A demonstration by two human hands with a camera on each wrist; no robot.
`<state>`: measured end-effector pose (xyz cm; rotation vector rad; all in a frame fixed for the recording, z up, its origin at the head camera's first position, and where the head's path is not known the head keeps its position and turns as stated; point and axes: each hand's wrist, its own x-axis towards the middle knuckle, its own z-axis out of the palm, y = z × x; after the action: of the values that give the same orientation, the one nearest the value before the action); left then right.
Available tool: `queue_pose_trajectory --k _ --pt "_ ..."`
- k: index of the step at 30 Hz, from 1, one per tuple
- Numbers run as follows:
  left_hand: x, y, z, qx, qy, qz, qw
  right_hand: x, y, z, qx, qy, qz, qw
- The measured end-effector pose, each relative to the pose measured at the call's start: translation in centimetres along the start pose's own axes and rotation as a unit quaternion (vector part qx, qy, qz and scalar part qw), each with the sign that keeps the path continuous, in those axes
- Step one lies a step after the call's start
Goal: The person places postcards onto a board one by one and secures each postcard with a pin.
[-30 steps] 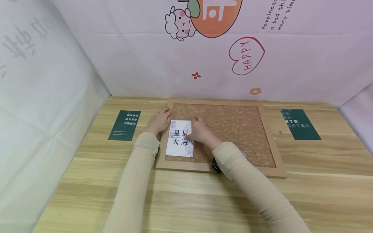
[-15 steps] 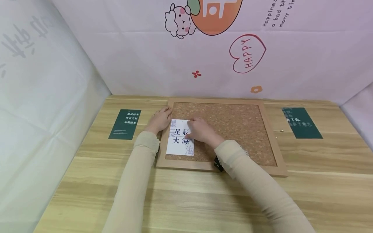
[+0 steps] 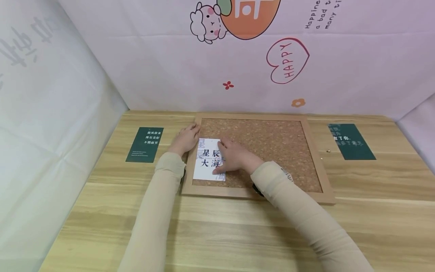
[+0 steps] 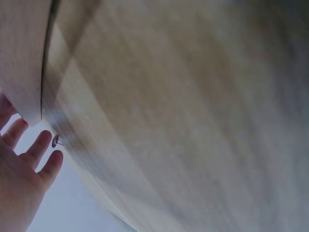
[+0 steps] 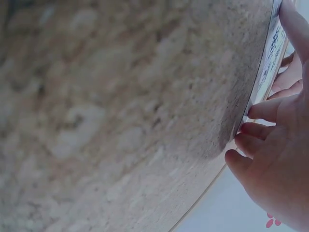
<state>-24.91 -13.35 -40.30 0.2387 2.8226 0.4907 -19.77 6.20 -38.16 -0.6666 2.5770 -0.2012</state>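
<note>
A framed cork board lies on the wooden table, with a white card bearing dark Chinese characters at its left side. My left hand rests at the left part of the wooden frame, fingertips right at its edge. Below those fingers, in the left wrist view, is a thumbtack. Thumb and fingers spread apart, my right hand touches the card along its right edge and covers a strip of it. In the right wrist view, the right fingertips meet the card's edge close over the cork.
Left of the board lies a dark green card with white text; another green card lies to the right. A small shiny tack sits just right of the frame. A white printed cloth hangs behind the table.
My right thumb has moved down along the card, away from the fingers, so the hand is spread wider. My left hand stays at the frame; the card keeps its place.
</note>
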Motion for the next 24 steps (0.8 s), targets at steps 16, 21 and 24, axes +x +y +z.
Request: queue_pose_trajectory --k 16,21,24 --pt "-0.2 0.1 -0.2 -0.003 0.0 0.005 1.0 0.4 0.8 0.5 -0.051 -0.023 -0.017 0.998" --pt "-0.3 0.1 -0.3 -0.01 0.002 0.003 0.9999 0.5 1.2 0.8 -0.055 -0.021 -0.027 0.998" --pt "-0.2 0.2 -0.3 -0.012 0.001 0.0 0.9999 0.5 1.4 0.8 -0.05 -0.019 -0.032 0.998"
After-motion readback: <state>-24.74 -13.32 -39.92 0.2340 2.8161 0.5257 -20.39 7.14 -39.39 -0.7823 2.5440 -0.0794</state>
